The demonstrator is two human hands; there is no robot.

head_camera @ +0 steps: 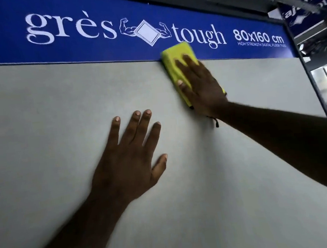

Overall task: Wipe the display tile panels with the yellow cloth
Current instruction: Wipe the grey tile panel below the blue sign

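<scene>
My right hand (202, 87) lay flat on the folded yellow cloth (174, 57) and pressed it against the pale grey tile panel (42, 133). My fingers (190, 62) there were straight and close together, and the thumb rested across the cloth's lower part. The cloth sat at the very top of the panel, its upper end overlapping the lower edge of the blue sign (91, 12) that read "grès tough 80x160 cm". My left hand (130, 157) rested palm-down on the same panel, lower and to the left of the cloth and apart from it, its fingers (115, 130) spread and straight. A thin dark cord (216, 122) hung at my right wrist.
</scene>
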